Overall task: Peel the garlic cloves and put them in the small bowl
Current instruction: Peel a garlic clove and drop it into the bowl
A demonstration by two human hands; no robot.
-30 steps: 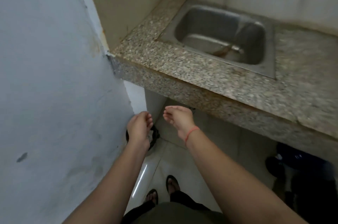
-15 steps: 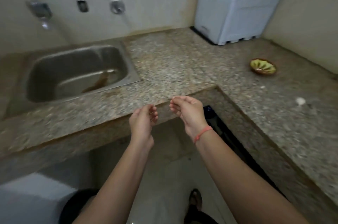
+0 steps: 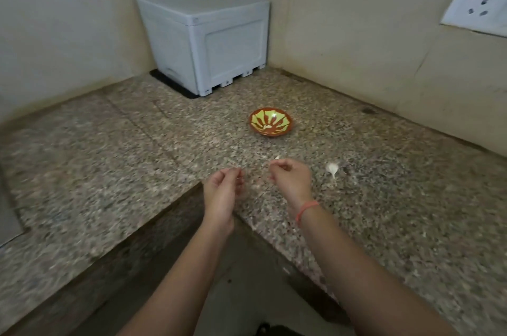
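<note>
A small brown bowl point(image 3: 270, 122) with a green pattern stands on the granite counter point(image 3: 384, 212), with nothing visible inside. One white unpeeled garlic clove point(image 3: 332, 169) lies on the counter right of my right hand point(image 3: 290, 180). A small white scrap point(image 3: 277, 157) shows just beyond that hand's fingertips; whether it is a clove or peel is unclear. My left hand point(image 3: 223, 189) hovers over the counter's inner corner. Both hands have loosely curled fingers, and I see nothing held in either.
A white plastic box point(image 3: 208, 39) stands in the back corner of the counter. Wall sockets point(image 3: 478, 8) sit on the right wall and on the back wall at the upper left. The counter's front edge drops to the floor below my forearms.
The view has swung right from the sink to the counter corner. Both hands have come up over the counter near the bowl and the garlic clove.
</note>
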